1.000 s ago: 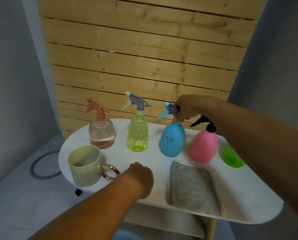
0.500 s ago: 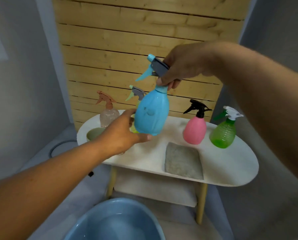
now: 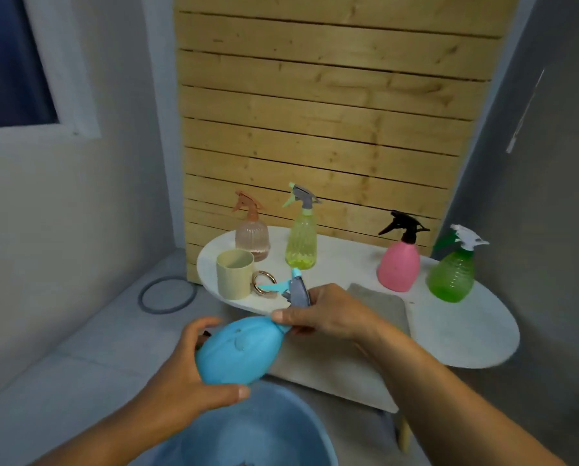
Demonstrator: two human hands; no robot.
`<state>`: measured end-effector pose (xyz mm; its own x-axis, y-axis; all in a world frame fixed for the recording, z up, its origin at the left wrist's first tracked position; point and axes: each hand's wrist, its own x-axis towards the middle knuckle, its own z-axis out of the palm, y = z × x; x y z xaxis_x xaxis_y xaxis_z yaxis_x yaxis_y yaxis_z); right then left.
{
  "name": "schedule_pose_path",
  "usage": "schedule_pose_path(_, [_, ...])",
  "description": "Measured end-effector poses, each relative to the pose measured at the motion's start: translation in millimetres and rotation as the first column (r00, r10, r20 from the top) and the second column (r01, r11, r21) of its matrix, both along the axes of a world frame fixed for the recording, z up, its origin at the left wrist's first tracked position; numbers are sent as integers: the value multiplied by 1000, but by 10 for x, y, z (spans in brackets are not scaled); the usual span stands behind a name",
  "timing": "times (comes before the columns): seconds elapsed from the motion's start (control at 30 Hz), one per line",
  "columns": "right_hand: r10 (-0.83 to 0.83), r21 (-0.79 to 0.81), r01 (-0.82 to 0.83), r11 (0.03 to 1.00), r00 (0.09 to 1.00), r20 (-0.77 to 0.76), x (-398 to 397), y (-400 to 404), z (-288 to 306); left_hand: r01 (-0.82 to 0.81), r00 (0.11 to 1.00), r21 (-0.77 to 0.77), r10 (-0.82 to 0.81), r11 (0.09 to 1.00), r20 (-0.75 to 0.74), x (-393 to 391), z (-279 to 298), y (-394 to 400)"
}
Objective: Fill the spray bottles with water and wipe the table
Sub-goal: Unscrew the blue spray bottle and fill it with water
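Note:
I hold a blue spray bottle (image 3: 239, 349) tilted in front of the white oval table (image 3: 463, 334), above a blue basin (image 3: 257, 435). My left hand (image 3: 187, 375) grips its round body from below. My right hand (image 3: 325, 314) grips its neck and grey spray head. On the table stand a peach bottle (image 3: 251, 235), a yellow-green bottle (image 3: 301, 240), a pink bottle (image 3: 399, 264) and a green bottle (image 3: 452, 272). A grey cloth (image 3: 382, 302) lies flat near the table's front, partly hidden by my right hand.
A cream mug (image 3: 235, 278) with a gold ring handle stands at the table's left end. A wooden slat panel (image 3: 331, 112) backs the table. A grey ring (image 3: 167, 294) lies on the floor at the left. The table has a lower shelf (image 3: 331, 375).
Both hands have brought the blue bottle down from above the table to just over the basin and tilted it. My left hand now wraps its body. The view has pulled back from the table.

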<state>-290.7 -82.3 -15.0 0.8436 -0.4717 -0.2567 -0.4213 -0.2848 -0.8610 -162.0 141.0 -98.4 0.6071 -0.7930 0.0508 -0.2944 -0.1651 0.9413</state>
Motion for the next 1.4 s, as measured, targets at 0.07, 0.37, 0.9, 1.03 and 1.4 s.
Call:
schedule_pose_path(0.07, [-14, 85, 11, 996, 999, 29, -1, 51, -183, 1, 998, -3, -1, 1000, -56, 36, -74, 102])
schedule_pose_path(0.37, [14, 232, -36, 972, 995, 96, -52, -1, -233, 20, 876, -93, -63, 995, -478, 176, -256, 119])
schedule_pose_path(0.9, [-127, 330, 107, 938, 991, 41, -120, 34, -236, 118, 840, -143, -176, 983, -514, 130, -232, 125])
schedule_pose_path(1.03, [-88, 325, 63, 944, 994, 63, -129, 53, -250, 80, 805, -113, -131, 990, -579, 94, -163, 113])
schedule_pose_path(1.4, [-222, 271, 216, 938, 975, -9, -19, 148, -325, 135, 965, -51, -143, 990, -220, 106, -175, 154])
